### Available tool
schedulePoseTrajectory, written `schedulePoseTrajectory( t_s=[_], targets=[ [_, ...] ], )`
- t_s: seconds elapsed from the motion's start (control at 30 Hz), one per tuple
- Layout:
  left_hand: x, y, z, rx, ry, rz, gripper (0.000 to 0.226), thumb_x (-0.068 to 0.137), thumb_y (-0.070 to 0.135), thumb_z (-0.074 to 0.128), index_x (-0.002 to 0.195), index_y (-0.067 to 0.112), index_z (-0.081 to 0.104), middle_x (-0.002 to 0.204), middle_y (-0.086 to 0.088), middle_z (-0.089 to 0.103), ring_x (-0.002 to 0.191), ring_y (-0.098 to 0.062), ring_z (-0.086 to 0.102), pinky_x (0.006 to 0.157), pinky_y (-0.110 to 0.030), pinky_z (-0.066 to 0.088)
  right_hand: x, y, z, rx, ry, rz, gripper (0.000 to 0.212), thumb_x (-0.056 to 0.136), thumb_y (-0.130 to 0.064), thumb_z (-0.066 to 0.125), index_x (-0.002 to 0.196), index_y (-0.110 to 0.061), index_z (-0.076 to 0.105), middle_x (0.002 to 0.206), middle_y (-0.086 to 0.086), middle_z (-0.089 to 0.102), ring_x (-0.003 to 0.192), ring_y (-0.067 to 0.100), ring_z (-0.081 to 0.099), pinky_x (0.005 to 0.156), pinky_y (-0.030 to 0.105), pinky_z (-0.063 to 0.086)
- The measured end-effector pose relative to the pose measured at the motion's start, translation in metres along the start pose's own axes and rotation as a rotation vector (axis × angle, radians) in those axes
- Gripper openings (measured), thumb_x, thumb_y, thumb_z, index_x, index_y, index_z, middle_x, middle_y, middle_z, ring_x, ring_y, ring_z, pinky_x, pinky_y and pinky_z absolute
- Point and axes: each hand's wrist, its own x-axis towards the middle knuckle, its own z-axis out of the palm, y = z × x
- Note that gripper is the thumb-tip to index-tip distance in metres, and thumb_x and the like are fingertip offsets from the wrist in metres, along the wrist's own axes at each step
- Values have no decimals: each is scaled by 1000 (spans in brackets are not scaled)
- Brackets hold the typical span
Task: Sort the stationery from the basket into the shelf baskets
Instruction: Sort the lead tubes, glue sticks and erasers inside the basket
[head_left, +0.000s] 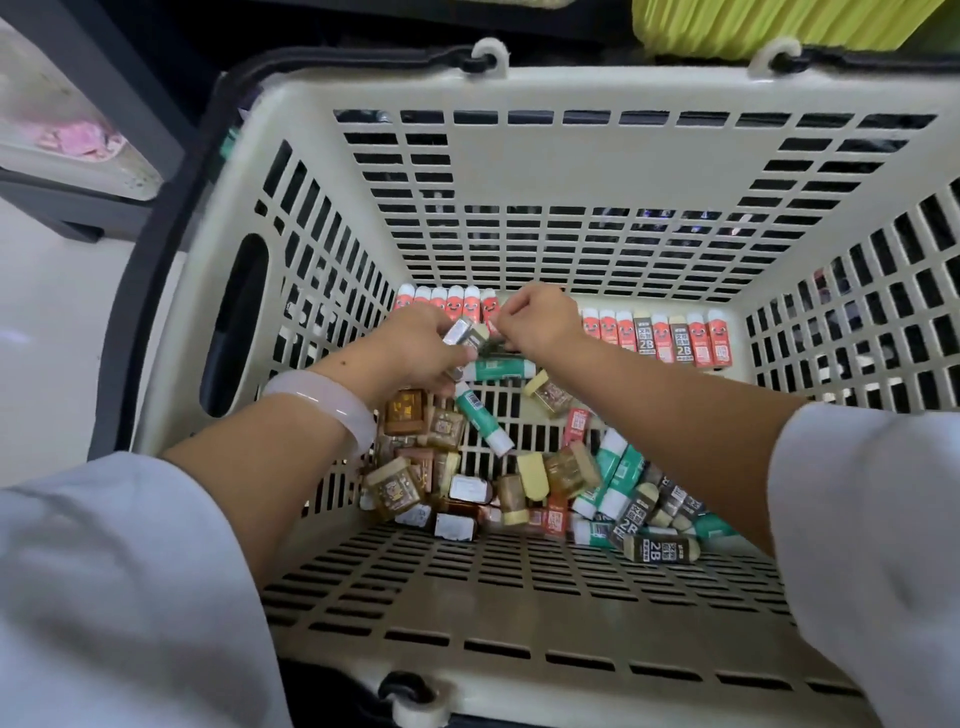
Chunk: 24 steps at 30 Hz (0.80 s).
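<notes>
While both hands were sunk in the basket (519, 171), erasers (464, 332) were gripped by the left hand (421, 348); the right hand (535, 322), pinching something tiny, sat touching-close, with loose stock heaped nearer.

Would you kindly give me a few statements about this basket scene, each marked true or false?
1. Both hands are inside the beige basket. True.
2. The left hand holds nothing. False: it grips small wrapped erasers.
3. A row of red-sleeved erasers stands along the basket's far wall. True.
4. A pale bangle sits on the right wrist. False: it is on the left wrist.
5. The right hand rests on the basket's rim. False: it reaches down beside the left hand.
</notes>
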Motion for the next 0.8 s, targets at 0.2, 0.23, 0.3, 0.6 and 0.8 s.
schedulePoseTrajectory(
  t_s=[0.2,0.23,0.3,0.6,0.8],
  targets=[
    [-2,4,0,-323,88,-131,19,86,3,60,103,1,52,89,-14,61,70,-19,63,54,-22,56,-2,-2,5,-149,89,-57,36,91,-12,51,56,-9,50,63,1,54,57,11,50,62,21,50],
    [-3,5,0,-378,87,-134,22,86,2,60,105,-1,50,90,-14,60,72,-18,63,54,-20,56,-4,-2,2,-135,89,-51,40,93,-14,48,53,-8,47,55,1,46,49,11,42,50,20,43],
    [-4,6,0,-456,88,-120,26,86,1,59,110,-3,51,91,-13,61,74,-17,64,57,-20,57,-12,-5,-4,11,42,-26,38,96,-22,45,67,-1,58,58,5,48,51,15,42,50,24,40],
    [-6,8,4,-462,75,-81,26,90,11,57,111,-2,54,113,-20,58,77,-16,64,69,-22,57,-16,0,-13,271,15,98,15,89,-15,60,98,-14,48,91,8,59,77,17,57,74,30,54],
    [0,3,2,-151,184,-102,49,93,33,52,132,4,45,120,-7,53,95,-19,52,89,-30,44,1,0,-7,15,164,56,24,88,-7,56,67,-16,48,91,8,63,87,26,63,79,37,54]
  ],
)
